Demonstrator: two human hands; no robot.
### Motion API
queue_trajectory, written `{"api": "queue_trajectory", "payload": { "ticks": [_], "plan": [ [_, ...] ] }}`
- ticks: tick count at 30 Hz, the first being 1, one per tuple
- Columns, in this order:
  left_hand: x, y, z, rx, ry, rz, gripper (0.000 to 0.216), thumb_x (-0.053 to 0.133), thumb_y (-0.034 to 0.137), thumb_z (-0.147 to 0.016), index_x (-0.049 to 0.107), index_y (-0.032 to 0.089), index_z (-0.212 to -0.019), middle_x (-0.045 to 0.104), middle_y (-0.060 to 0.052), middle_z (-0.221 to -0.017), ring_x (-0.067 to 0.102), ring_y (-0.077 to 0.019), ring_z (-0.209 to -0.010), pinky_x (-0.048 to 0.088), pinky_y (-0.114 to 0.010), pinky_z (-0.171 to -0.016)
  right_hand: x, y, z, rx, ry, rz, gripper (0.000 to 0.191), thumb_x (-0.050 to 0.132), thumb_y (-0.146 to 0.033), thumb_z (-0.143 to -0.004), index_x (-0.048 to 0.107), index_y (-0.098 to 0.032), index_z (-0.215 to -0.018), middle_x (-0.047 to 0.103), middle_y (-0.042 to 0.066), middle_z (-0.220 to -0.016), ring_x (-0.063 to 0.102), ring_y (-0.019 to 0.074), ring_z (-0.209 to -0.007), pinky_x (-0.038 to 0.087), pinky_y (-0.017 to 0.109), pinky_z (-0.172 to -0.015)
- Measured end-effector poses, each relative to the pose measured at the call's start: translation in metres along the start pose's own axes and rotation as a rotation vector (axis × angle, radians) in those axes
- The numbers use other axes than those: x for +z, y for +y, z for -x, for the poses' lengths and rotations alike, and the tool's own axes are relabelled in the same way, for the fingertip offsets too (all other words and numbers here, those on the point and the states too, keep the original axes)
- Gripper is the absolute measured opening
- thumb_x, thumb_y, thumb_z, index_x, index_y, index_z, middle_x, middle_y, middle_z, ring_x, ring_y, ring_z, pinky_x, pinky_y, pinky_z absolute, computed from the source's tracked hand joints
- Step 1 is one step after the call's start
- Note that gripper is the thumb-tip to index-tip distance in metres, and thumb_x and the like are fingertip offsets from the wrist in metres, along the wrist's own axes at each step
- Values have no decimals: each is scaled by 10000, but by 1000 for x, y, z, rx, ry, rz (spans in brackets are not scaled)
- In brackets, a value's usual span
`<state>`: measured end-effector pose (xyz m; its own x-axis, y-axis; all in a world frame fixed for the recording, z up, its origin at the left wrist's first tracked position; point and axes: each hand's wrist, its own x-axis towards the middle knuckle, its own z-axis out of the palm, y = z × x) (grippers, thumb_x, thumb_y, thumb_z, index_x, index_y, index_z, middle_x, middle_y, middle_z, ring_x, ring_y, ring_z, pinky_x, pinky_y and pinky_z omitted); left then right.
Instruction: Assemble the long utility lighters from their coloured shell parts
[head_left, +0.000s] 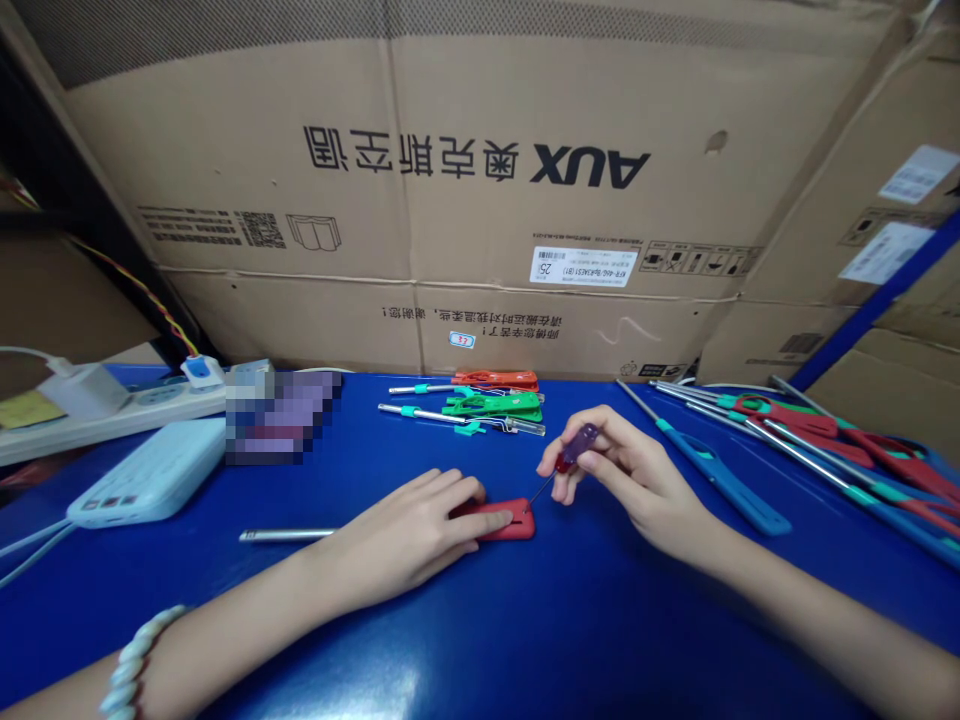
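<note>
A red long-nosed lighter [519, 524] lies flat on the blue table, its metal tube reaching out to the left beneath my wrist. My left hand [424, 525] is over its body and grips it, index finger stretched along the handle; the middle of the lighter is hidden under the palm. Between the thumb and fingers of my right hand [619, 465] is a small screwdriver [577, 447] with a purple and red see-through handle. Its thin shaft slants down to the left, the tip at the right end of the red handle. Whether a screw sits there cannot be made out.
Opened lighters with green [491, 405] and orange [499, 380] shells lie behind my hands. To the right are a blue lighter [724, 480] and a pile of red and blue lighters [832, 440]. A power bank [154, 475] and power strip [161, 400] are left; a cardboard wall [465, 230] stands behind.
</note>
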<state>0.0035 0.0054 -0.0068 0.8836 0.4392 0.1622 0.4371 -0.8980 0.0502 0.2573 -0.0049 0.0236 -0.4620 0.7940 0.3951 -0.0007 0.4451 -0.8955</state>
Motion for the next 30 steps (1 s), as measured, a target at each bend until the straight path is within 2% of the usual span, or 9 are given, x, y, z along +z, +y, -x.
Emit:
{"api": "queue_trajectory", "payload": {
  "ticks": [6,11,15,18,20,22,26,28,30],
  "plan": [
    [0,10,-1,26,-22,-5,452,425,174,-953,372,277,-1390,523,-82,-1129,484,-223,-928,430,-339,-812,2,-3,5,-36,74,244,105,519,-261,-933,455,-200,-989,668,51,-874,646,142,-728,539,287,-653],
    [1,23,-4,52,-50,3,469,421,135,-940,368,247,-1392,518,-89,-1163,474,-235,-951,429,-362,-838,2,2,11,-218,187,522,339,627,-265,-868,421,-235,-1135,633,-7,-800,647,144,-666,536,248,-583],
    [1,25,-4,54,-50,-9,486,412,134,-944,343,257,-1409,513,-90,-1163,468,-237,-955,428,-363,-837,1,-8,12,-387,86,780,289,569,-247,-901,493,-218,-1178,662,42,-928,628,151,-700,546,303,-698],
    [0,25,-4,51,-47,-9,478,408,132,-943,355,256,-1402,513,-90,-1159,466,-231,-942,427,-351,-827,0,-20,9,-302,-76,704,279,487,-200,-921,514,-190,-1199,652,84,-1064,633,185,-923,520,345,-845],
    [0,25,-3,48,-49,-5,473,410,134,-942,362,254,-1397,515,-88,-1153,467,-230,-938,426,-349,-825,-1,-24,9,-200,-140,564,298,434,-159,-934,503,-196,-1221,633,86,-1118,633,166,-960,529,305,-828],
    [1,25,-3,48,-51,0,471,417,137,-940,367,252,-1394,514,-89,-1154,467,-233,-948,426,-352,-831,-2,-21,9,-190,-107,531,253,458,-154,-934,516,-204,-1175,651,62,-1031,650,137,-860,537,265,-765],
    [2,25,-3,50,-42,2,485,423,136,-938,354,256,-1402,516,-89,-1148,469,-236,-955,428,-357,-838,-3,-15,12,-374,47,794,163,633,-273,-866,551,-194,-982,630,3,-777,594,121,-624,521,273,-703],
    [2,25,-3,51,-23,1,483,418,138,-940,354,259,-1404,520,-89,-1148,472,-229,-944,429,-348,-831,-3,-19,11,-404,45,871,198,606,-318,-882,567,-187,-1025,653,27,-819,611,149,-679,519,316,-761],
    [2,25,-3,55,-2,6,456,412,141,-944,384,254,-1385,525,-90,-1142,478,-220,-928,431,-335,-815,-2,-25,10,-335,-24,817,267,503,-274,-933,543,-185,-1182,669,72,-979,635,185,-873,509,343,-838]
  ]
}}
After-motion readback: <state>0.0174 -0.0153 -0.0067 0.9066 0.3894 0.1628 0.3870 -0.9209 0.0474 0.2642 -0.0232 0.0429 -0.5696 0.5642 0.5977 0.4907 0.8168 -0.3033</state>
